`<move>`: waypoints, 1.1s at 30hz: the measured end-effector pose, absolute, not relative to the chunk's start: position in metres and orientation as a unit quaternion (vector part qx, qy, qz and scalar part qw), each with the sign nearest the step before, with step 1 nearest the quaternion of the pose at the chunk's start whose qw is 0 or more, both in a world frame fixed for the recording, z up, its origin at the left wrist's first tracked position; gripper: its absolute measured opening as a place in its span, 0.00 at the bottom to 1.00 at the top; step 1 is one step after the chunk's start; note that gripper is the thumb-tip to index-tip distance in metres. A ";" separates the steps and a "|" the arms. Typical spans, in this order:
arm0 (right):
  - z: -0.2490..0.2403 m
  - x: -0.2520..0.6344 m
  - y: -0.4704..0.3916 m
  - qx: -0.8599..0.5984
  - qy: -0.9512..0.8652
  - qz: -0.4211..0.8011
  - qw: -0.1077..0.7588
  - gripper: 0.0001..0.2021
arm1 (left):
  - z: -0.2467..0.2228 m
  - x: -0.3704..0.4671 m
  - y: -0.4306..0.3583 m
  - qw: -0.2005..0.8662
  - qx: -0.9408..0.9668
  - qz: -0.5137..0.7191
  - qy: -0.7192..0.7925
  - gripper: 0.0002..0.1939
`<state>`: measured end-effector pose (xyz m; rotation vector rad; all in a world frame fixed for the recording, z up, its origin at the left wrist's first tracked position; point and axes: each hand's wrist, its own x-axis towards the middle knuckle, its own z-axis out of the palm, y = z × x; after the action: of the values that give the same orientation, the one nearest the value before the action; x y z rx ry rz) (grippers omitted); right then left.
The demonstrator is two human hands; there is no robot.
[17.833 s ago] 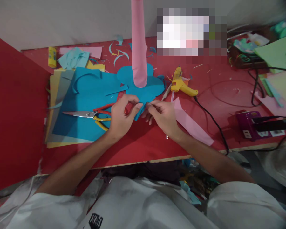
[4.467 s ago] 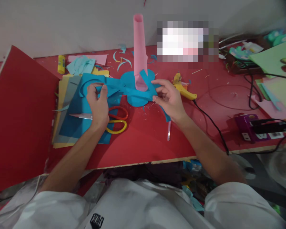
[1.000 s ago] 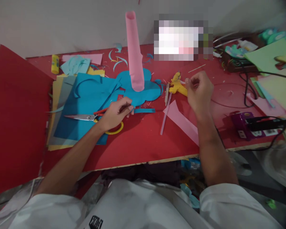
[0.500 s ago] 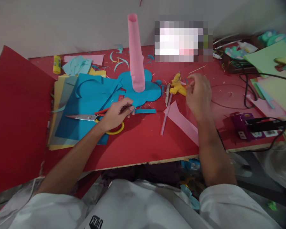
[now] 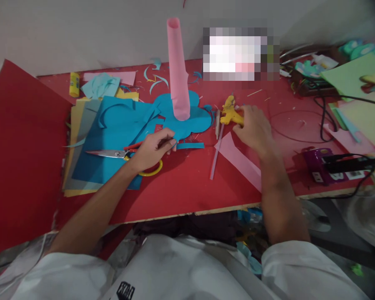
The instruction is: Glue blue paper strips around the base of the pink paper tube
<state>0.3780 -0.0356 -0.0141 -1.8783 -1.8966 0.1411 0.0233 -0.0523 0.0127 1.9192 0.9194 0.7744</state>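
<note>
My left hand [image 5: 154,150] is closed in a pinch, its fingertips at the left end of a narrow blue paper strip [image 5: 191,146]. Under that hand lie scissors [image 5: 111,153] with red and yellow handles, partly hidden. My right hand [image 5: 254,129] has its fingers closed round the handle of a yellow glue gun [image 5: 229,111], which rests on the table. A clear glue stick [image 5: 217,156] extends from the gun's back. Beyond my left hand a pink paper tube [image 5: 178,75] stands upright on a blue cloud-shaped paper [image 5: 200,121].
Blue and yellow sheets [image 5: 96,166] are stacked at left, near a yellow glue-stick tube [image 5: 74,84]. A cutter [image 5: 218,125] lies beside the gun, a pink paper strip [image 5: 240,162] nearer me. On the right are a purple box [image 5: 320,164] with cords and more paper [image 5: 359,121].
My right hand has come down and closed on the glue gun's handle, shifting the gun slightly left. The thin stick behind it has moved a little left. My left hand stays put.
</note>
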 end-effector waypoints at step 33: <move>0.007 0.346 -0.042 -0.588 -0.685 0.278 0.328 0.15 | 0.011 0.023 -0.053 0.422 0.765 0.308 0.376 0.17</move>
<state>0.3459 -0.0424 0.0072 -1.5400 -1.7931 0.7277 0.0231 -0.0529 0.0109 1.9164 0.9415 0.7718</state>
